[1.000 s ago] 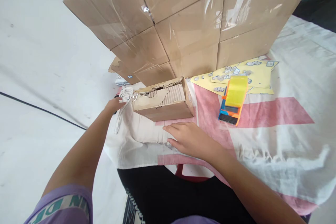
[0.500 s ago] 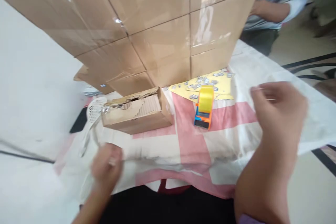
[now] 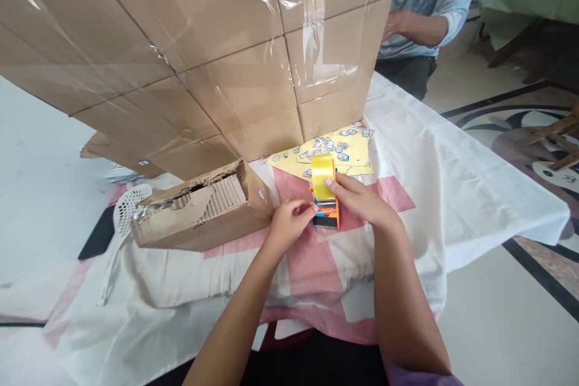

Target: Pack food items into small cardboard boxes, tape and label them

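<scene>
A tape dispenser point(image 3: 326, 221) with a blue and orange body lies on the cloth, loaded with a roll of yellow tape point(image 3: 322, 176). My right hand point(image 3: 357, 198) grips it from the right, thumb on the roll, its other fingers partly hidden behind. At the dispenser's lower left side, my left hand point(image 3: 292, 217) has thumb and forefinger pinched together; what is between them, if anything, is too small to tell. Just left of that hand stands an open cardboard box point(image 3: 217, 220) with a torn top edge and corrugated pieces inside.
Taped cardboard boxes point(image 3: 235, 84) rise behind. Yellow sheets point(image 3: 362, 154) hold small labels or scraps. A white perforated swatter point(image 3: 128, 205) lies left, beside a black flat object point(image 3: 97, 235). A pink-and-white cloth point(image 3: 312, 259) covers the table. A person point(image 3: 416, 27) stands at the back right.
Both hands, apart before, have come together at the tape dispenser; the right has taken hold of it and the left has moved in from the lower left. The camera view has shifted.
</scene>
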Motion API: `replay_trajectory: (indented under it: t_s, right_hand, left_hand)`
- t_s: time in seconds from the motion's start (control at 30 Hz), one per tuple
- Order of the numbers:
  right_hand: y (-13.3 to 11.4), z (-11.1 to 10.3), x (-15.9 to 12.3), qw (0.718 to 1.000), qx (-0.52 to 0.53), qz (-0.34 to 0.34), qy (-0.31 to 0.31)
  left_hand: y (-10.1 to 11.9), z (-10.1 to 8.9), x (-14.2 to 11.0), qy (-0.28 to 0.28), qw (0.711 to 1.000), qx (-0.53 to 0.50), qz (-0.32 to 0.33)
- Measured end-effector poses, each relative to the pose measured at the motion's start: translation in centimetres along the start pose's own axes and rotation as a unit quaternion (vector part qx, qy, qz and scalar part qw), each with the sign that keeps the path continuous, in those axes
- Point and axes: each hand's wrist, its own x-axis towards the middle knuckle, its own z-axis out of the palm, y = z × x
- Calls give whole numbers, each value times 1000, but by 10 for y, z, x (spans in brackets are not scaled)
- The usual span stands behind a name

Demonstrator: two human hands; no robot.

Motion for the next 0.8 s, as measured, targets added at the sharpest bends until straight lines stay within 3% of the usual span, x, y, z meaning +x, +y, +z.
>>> replay_trajectory:
  t_s: [0.13,0.23,0.4,0.5,0.6,0.7,0.8]
  right_hand:
    - [3,9,3,996,-22,-29,85]
    - [-1,17,3,987,-16,-72,144]
    - [-4,15,-7,966,-4,-158,206]
    - [-3,12,-10,932,-12,-171,320]
    - [-5,11,-9,892,-24,-158,423]
    - [-8,14,-8,874,-52,-161,456]
    - [-7,18,-5,869,-49,-163,465]
  left_hand:
    - [3,16,-8,-16,997,-71,-14]
    - [24,23,-10,-48,982,-181,-19]
    - [76,17,-24,23,959,-281,-18]
    - [99,9,-38,33,964,-263,9]
    - [108,6,-52,24,977,-211,23]
    - [108,7,-64,23,983,-183,21]
    - [108,10,-71,60,984,-162,50]
